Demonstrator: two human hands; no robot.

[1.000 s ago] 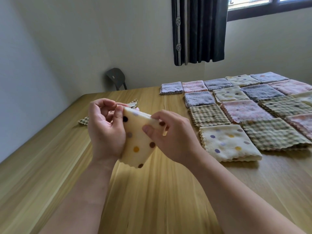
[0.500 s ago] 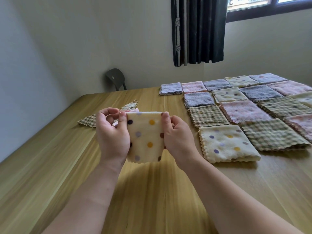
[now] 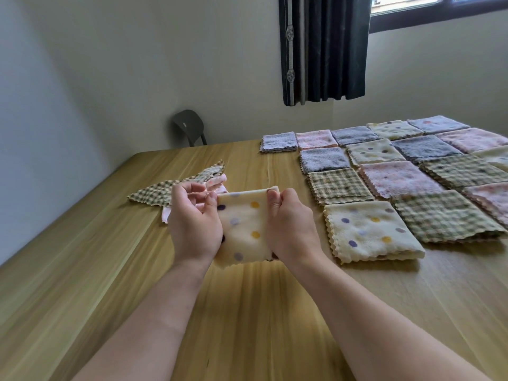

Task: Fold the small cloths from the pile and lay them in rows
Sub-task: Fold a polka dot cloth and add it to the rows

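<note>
Left hand point(image 3: 193, 228) and right hand point(image 3: 291, 226) pinch a folded cream polka-dot cloth point(image 3: 244, 229), fleecy, zigzag-edged, held above the wooden table point(image 3: 82, 270). Right of the grip: folded cloth rows point(image 3: 412, 171). Behind-left: unfolded checked cloth point(image 3: 165, 185).

Soft daylight comes from a window point(image 3: 439, 6) at the top right, partly covered by a dark curtain point(image 3: 324, 48). The scene outside the glass is washed out. The room is evenly bright, with no harsh glare. The wooden bench point(image 3: 82, 270) carries a mild sheen. Blurred shadows lie on it under the forearms point(image 3: 371, 312), with a brighter yellow streak between them below the spotted cloth point(image 3: 244, 229). Thin dark shadows edge the near sides of the folded cloths point(image 3: 371, 232). Wide-angle distortion tilts the walls point(image 3: 110, 64) and stretches the lower frame. Detail is slightly soft throughout, softer on the farthest cloths.
</note>
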